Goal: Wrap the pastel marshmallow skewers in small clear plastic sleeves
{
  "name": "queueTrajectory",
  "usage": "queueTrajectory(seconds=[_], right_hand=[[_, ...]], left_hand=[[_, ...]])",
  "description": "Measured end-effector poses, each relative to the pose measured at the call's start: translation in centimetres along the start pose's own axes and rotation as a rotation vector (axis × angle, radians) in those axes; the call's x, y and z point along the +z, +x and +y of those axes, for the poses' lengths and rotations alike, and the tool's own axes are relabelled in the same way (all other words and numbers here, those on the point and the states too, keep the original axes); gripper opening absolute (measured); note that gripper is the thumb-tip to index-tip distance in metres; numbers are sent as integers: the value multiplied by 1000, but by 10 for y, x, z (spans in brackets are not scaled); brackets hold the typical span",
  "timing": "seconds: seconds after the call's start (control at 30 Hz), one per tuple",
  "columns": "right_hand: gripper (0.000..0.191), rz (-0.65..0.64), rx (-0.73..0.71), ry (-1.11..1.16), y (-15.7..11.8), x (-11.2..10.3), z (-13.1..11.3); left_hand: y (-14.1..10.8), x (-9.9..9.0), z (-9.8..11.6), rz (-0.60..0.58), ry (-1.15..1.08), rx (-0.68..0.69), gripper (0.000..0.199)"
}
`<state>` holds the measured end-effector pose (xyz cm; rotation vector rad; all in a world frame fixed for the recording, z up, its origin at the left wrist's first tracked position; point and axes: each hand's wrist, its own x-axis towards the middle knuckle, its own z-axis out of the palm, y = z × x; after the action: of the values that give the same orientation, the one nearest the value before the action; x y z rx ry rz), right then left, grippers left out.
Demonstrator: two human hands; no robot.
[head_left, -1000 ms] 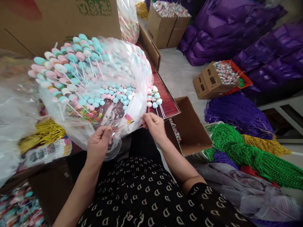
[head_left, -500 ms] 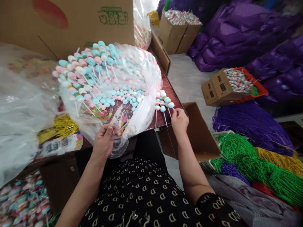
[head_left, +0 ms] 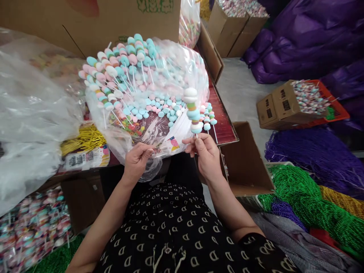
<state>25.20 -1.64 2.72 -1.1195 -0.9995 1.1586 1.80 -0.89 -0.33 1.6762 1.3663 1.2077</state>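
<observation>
Between its thumb and fingers, my right hand [head_left: 207, 153] grips the stick of a marshmallow skewer [head_left: 193, 113], held upright with white, blue, green and brown pieces. My left hand [head_left: 138, 161] is closed in a pinch on a small clear plastic bag [head_left: 172, 144] with a colourful print, stretched toward the right hand. Behind both hands, a big clear bag [head_left: 182, 57] lies spread on the table, with many marshmallow skewers [head_left: 125, 64] piled on it. Loose marshmallows [head_left: 162, 106], white sticks [head_left: 178, 127] and gummy rings [head_left: 127, 125] lie inside. A few skewers [head_left: 209, 117] rest at the right table edge.
Yellow twist ties [head_left: 83, 138] and printed bags [head_left: 88, 158] lie at the left. An open carton [head_left: 247, 159] stands right of the table [head_left: 223, 117]. Wrapped candies [head_left: 34, 223] fill the lower left. Green bead strands [head_left: 307, 197] and purple bundles [head_left: 309, 151] lie at the right.
My right hand has lifted a marshmallow skewer from the table's right edge and brought it left, upright, near my left hand. The small printed bag now stretches out between the hands.
</observation>
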Motion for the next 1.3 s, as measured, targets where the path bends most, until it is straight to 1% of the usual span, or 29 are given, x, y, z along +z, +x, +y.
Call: queueTrajectory(seconds=[0.07, 0.2, 0.3, 0.4, 0.47, 0.53, 0.6, 0.67, 0.7, 0.83, 0.93, 1.07, 1.1, 1.17, 1.3], right_hand=[[26, -42, 14, -27, -1, 6, 4], [31, -90, 32, -54, -1, 9, 11], [37, -96, 62, -63, -1, 10, 13], [37, -78, 44, -55, -1, 10, 12], [38, -99, 56, -28, -2, 11, 13], [40, -185, 124, -3, -4, 13, 15], [42, -307, 187, -22, -8, 16, 19], [42, -377, 193, -88, -12, 19, 24], [41, -373, 172, -131, -14, 19, 26], [35, -256, 48, -286, -16, 20, 31], [34, -260, 24, -266, -17, 22, 33], [37, -294, 129, -71, -16, 18, 25], [36, -284, 145, -32, -14, 14, 21], [32, -249, 142, 5, -11, 2, 13], [22, -226, 73, -66, -10, -31, 2]], left_hand=[[0, -1, 1, -2, 39, 30, 28], [-2, -1, -1, 7, 82, 80, 28], [-2, -1, -1, 7, 95, 99, 29], [-2, -1, -1, 8, 102, 88, 29], [-1, -1, 0, 0, 95, 85, 28], [-1, 1, 1, -16, 83, 94, 26], [-1, 3, 3, -19, 73, 107, 24], [-2, 5, 6, -8, 73, 110, 24], [-2, 6, 7, 0, 75, 110, 25], [-7, 12, 9, 51, 46, 65, 29], [-9, 19, 4, 102, -116, -78, 30], [-5, 23, -4, 239, -532, -304, 39], [-3, 22, -5, 263, -630, -337, 42], [1, 16, -4, 273, -788, -377, 43], [6, 4, 2, 251, -971, -430, 44]])
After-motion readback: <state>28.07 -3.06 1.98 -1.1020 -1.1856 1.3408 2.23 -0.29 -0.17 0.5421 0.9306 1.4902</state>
